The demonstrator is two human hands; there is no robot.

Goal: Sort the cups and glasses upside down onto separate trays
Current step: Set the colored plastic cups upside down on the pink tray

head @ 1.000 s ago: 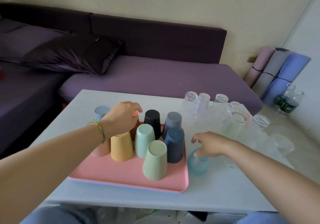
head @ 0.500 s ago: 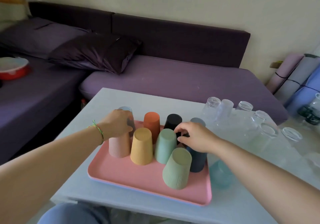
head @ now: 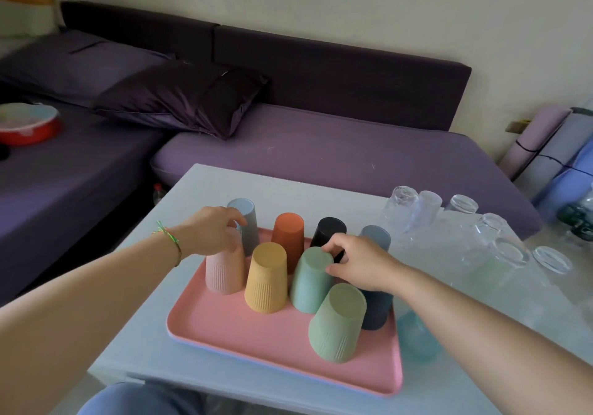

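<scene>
A pink tray [head: 224, 328] on the white table [head: 134, 350] carries several coloured cups, all upside down. My left hand [head: 211, 233] lies over the pink cup [head: 223, 273], thumb and fingers closed on the light blue cup [head: 247, 222] at the tray's back left corner. My right hand [head: 359, 263] reaches over the navy cup [head: 377, 312] and pinches the top of the mint cup [head: 311, 283], right beside the black cup [head: 327, 233]. Several clear glasses [head: 491, 225] stand upside down to the right. A teal glass [head: 417, 339] stands beside the tray.
Orange [head: 288, 235], yellow [head: 266, 278], green [head: 337, 324] and grey [head: 377, 238] cups crowd the tray. A purple sofa [head: 321, 154] with a dark pillow runs behind the table. Rolled mats [head: 539, 148] lean at the right. A red bowl [head: 29, 125] sits on the left cushion.
My right hand left the teal glass and came over the tray to the mint cup. My left hand shifted from the orange cup to the light blue cup.
</scene>
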